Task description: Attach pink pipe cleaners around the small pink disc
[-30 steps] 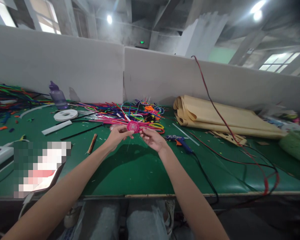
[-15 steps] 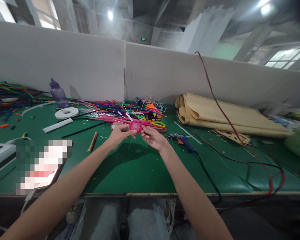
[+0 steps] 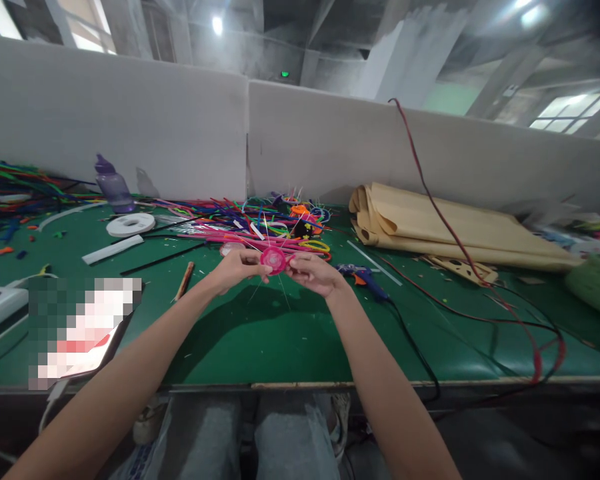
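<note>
A small round pink disc (image 3: 273, 260) with a paler centre is held up over the table between my two hands. Thin pale filaments stick out from it in several directions. My left hand (image 3: 237, 269) pinches its left edge between thumb and fingers. On the opposite side, my right hand (image 3: 313, 272) has its fingertips closed at the disc's right edge. Just behind the left hand lies a second roundish pale-pink piece (image 3: 233, 248), partly covered. Pink fuzzy stems (image 3: 205, 237) and many other coloured ones are heaped beyond the hands.
A blue glue gun (image 3: 365, 280) lies right of my hands, its cord running over the table edge. Brown paper (image 3: 445, 223) is folded at the back right. Leftward are a white tape roll (image 3: 130, 225), a purple bottle (image 3: 114, 187), a wooden stick (image 3: 185, 281) and a blurred phone (image 3: 87, 333).
The disc stays between both hands and has turned a little; more of its thin filaments show now. My right hand has shifted slightly right. The whole view has moved slightly.
</note>
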A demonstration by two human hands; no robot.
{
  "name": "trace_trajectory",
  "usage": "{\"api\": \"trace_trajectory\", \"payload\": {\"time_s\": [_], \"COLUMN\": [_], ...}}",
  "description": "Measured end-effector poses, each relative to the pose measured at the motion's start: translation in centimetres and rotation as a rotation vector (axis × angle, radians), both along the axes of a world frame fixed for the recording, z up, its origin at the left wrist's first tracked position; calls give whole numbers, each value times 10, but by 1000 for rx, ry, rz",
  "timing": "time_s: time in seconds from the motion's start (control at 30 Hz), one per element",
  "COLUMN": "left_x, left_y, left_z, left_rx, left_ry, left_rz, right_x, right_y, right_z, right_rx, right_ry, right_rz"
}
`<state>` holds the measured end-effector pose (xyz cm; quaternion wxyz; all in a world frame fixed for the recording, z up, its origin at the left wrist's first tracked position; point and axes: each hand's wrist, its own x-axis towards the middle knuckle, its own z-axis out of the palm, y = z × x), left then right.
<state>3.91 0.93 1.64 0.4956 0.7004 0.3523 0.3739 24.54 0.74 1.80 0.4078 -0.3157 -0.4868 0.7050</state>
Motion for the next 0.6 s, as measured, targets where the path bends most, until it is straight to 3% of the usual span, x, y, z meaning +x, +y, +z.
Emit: {"api": "trace_trajectory", "payload": {"time_s": [0.27,0.43,0.6], "left_x": [4,4,4], "left_y": [-4,-1,3], "left_z": [5,-1,-4], "left_rx": [179,252,234], "left_ry": [94,108,52], "left_rz": [97,192,196], "right_x": [15,5,-7], "right_y": [-11,-9,-7], "right_z": [20,12,4], "right_rx": [411,683,1058], "right_ry": [-466,-614,-704], "right_rz": [-203,-436,-654]}}
